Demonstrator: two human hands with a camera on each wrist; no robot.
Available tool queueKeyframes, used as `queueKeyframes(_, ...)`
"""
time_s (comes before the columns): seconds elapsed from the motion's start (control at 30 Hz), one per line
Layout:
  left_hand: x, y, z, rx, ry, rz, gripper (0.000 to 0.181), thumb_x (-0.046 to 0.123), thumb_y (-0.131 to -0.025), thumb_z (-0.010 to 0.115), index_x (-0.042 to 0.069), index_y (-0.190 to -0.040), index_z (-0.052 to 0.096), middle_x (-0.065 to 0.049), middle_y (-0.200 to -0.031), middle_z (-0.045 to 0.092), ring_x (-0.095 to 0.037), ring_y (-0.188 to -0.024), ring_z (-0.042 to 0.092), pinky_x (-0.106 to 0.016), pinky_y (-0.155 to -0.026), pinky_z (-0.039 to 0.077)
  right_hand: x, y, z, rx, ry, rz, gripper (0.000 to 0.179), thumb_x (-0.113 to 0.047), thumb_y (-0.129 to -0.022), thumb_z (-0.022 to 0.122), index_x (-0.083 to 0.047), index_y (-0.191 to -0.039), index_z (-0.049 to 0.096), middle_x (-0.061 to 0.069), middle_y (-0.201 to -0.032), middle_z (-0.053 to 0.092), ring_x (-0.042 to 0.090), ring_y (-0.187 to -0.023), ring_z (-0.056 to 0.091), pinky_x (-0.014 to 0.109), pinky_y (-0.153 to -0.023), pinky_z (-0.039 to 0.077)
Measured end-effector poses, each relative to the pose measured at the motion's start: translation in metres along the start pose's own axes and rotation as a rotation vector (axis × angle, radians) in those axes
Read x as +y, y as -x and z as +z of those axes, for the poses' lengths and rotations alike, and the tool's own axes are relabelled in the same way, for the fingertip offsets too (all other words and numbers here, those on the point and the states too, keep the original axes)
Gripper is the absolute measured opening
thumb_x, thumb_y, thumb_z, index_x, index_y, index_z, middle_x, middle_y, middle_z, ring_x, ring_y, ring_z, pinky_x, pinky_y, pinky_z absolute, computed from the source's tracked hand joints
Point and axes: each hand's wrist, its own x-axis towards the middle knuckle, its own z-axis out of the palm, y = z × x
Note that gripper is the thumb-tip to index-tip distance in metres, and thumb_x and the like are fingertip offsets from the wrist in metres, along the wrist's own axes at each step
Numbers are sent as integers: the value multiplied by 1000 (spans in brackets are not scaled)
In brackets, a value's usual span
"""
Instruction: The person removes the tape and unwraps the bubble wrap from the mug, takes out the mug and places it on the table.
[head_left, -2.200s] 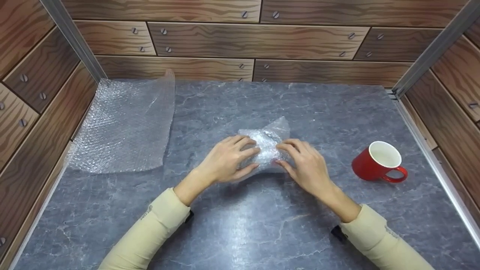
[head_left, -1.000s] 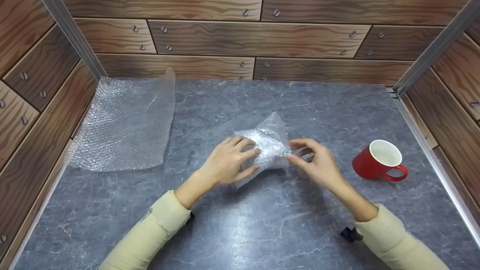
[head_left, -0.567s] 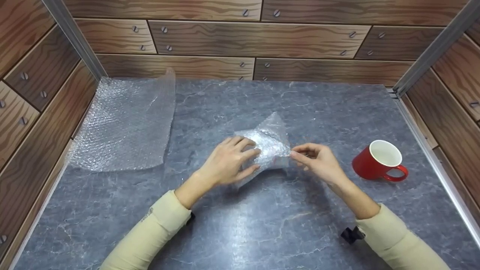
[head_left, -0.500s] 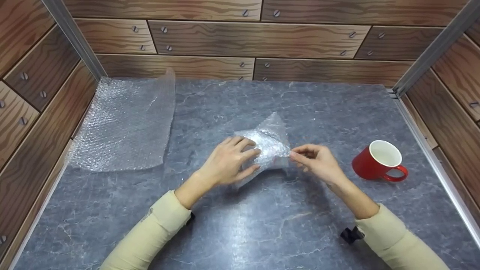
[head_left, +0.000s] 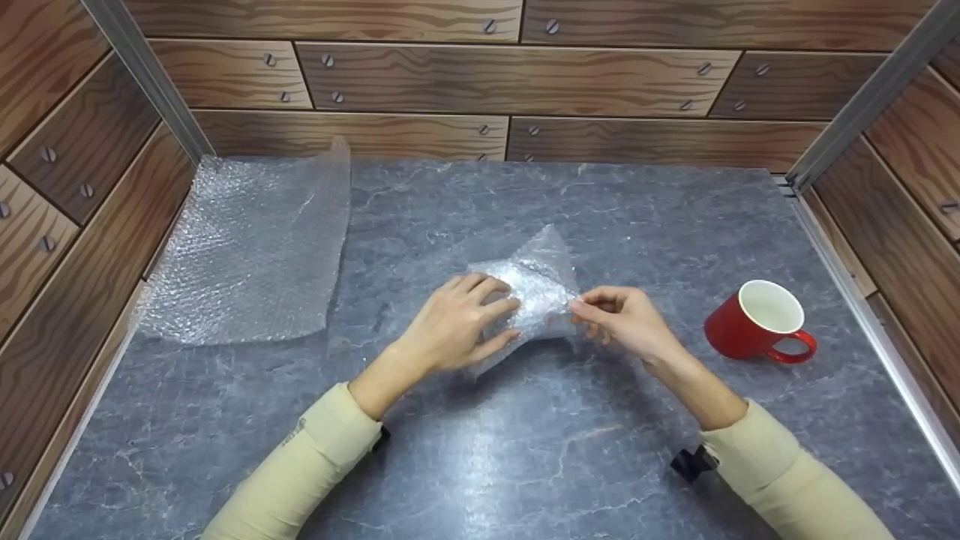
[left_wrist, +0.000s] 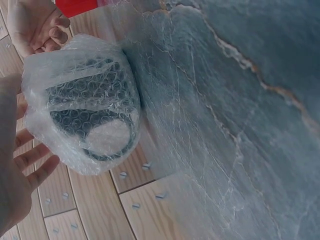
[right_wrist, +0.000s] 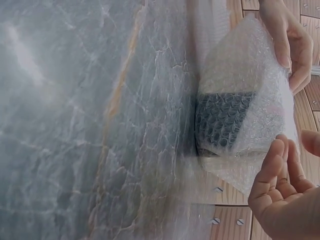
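A bundle of bubble wrap [head_left: 536, 289] sits mid-table, with loose corners sticking out. In the left wrist view a dark thing with a loop like a handle shows through the wrap [left_wrist: 85, 90]; its exact kind is blurred by the plastic. My left hand [head_left: 454, 322] rests on the bundle's left side, fingers spread and relaxed. My right hand [head_left: 630, 322] pinches a wrap corner at the bundle's right side between thumb and fingers. Farther right stands a red mug [head_left: 731, 326] with a white inside, touched by neither hand.
A flat sheet of bubble wrap [head_left: 247, 247] lies at the back left, its far right corner curling up against the wall. Wood-patterned panels [head_left: 517, 79] close the back and sides. Metal rails run along the grey marbled table's [head_left: 480, 465] side edges.
My right hand has drawn back from the top of the bundle, taken a right-hand corner of the wrap, then moved slightly left with it. The left hand stays on the bundle.
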Motion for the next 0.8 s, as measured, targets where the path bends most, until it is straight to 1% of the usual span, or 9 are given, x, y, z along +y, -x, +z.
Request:
queueKeyframes(0.13,0,-1,1,1,-1,5,36,49,-102,64,22,-125,73,-2,-128,72,-23,-118,67,-39,-102,60,-2,-2,2,12,-5,-2,18,-24,-98,76,-7,-102,75,-9,-82,76,5,-61,62,17,-53,47)
queueKeyframes(0.4,0,0,1,-2,-6,8,37,49,-102,63,22,-125,73,-2,-128,71,-23,-118,67,-39,-102,60,-5,-5,3,-11,-17,-15,18,-23,-99,75,-6,-101,77,-9,-80,78,4,-57,61,16,-49,43)
queueKeyframes(0.5,0,0,1,-7,-3,8,37,49,-103,63,22,-126,73,-2,-128,71,-23,-119,67,-39,-103,59,-6,-6,3,-16,-1,-15,17,-23,-98,76,-5,-99,77,-8,-80,78,4,-56,58,16,-49,44)
queueKeyframes(0.63,0,0,1,-9,-1,2,35,48,-103,63,23,-125,72,-2,-128,71,-23,-118,67,-39,-102,59,-8,-8,5,-33,35,-37,18,-22,-98,76,-3,-97,77,-7,-81,79,4,-58,59,19,-55,51)
queueKeyframes(0.73,0,0,1,-8,-4,0,34,48,-103,63,23,-125,73,-2,-128,71,-23,-118,67,-39,-101,60,-10,-8,5,-38,56,-47,21,-24,-97,77,-2,-96,77,-6,-81,79,6,-59,59,20,-56,51)
queueKeyframes(0.8,0,0,1,-6,-7,2,35,48,-103,63,23,-125,73,-2,-128,71,-23,-118,67,-39,-101,60,-11,-9,6,-32,69,-34,24,-26,-96,79,-2,-96,78,-4,-81,79,7,-58,58,20,-56,49)
